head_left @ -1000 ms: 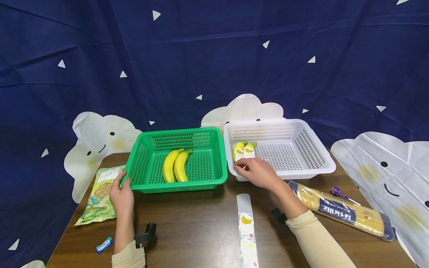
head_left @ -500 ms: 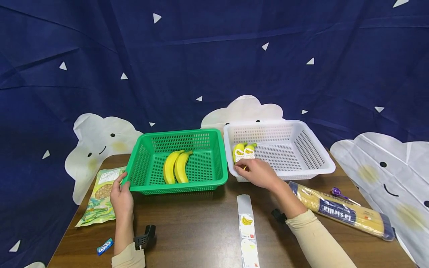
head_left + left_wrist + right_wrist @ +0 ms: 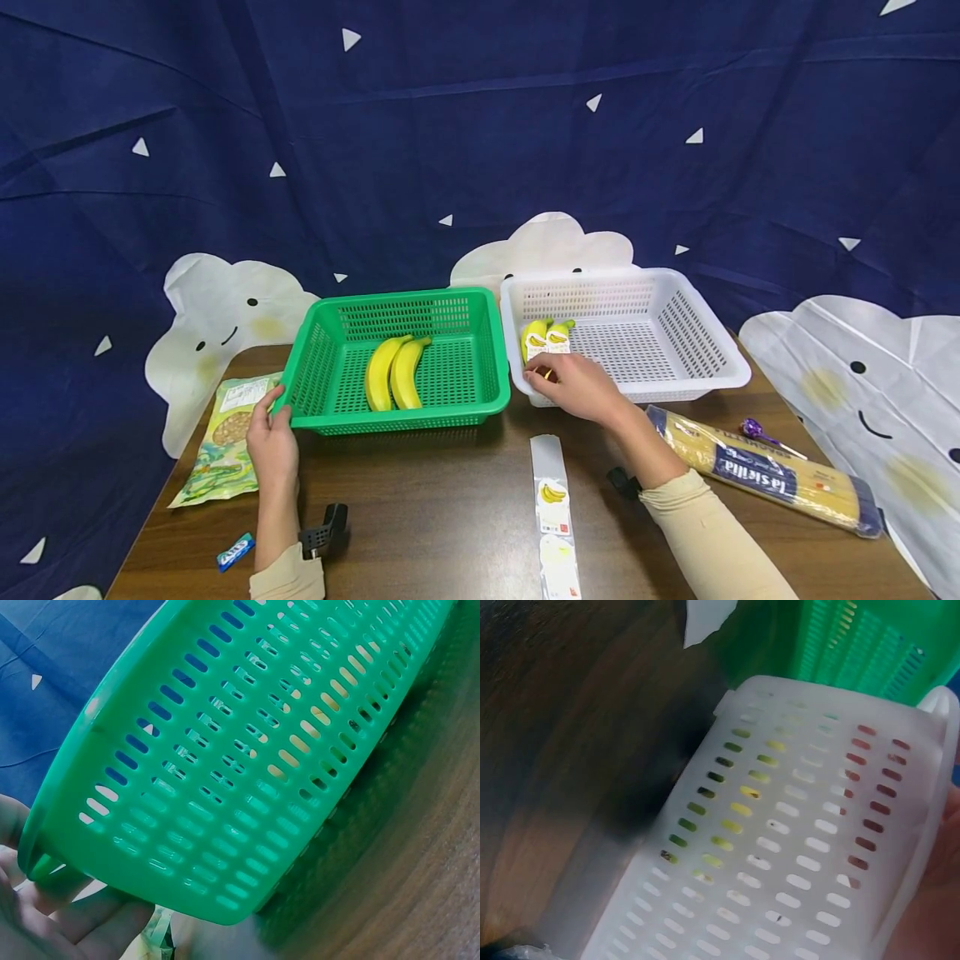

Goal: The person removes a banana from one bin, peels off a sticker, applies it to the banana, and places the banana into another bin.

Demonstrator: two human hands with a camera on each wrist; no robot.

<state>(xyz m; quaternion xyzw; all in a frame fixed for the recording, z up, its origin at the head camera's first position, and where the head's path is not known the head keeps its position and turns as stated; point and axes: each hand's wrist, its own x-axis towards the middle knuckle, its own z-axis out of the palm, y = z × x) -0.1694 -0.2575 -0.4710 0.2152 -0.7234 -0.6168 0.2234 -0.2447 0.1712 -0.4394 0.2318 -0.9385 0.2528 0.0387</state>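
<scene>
Landmark: green basket (image 3: 397,362), centre of the table (image 3: 450,508).

Left hand (image 3: 273,446) is at the green basket's near-left corner. Fingers are curled around the rim; the left wrist view shows the palm under the lip, so it holds the basket in place. Two loose bananas (image 3: 393,371) lie in the green basket, no labels visible on them.

White basket (image 3: 637,333) sits just right of the green one, rims close, can't tell if touching. Right hand (image 3: 573,387) is over the white basket's near-left corner, fingers bent down onto the labelled bananas (image 3: 546,337) lying against that wall. Can't tell whether it pinches them or just presses on them; the fingertips are hidden behind the rim.

Sticker strip (image 3: 553,512) lies on the table in front of the gap between the baskets, with a banana sticker left on it.

Also around: snack bag (image 3: 225,437) left of the green basket, candy bar (image 3: 234,550) near-left, spaghetti pack (image 3: 765,479) and lollipop (image 3: 761,435) far right.

Judgement: labelled fruit is being settled in the white basket, two left to do. Next move likely calls for freeing the right hand, peeling a sticker off the strip, then taking a banana from the green basket while the left hand steadies it.
</scene>
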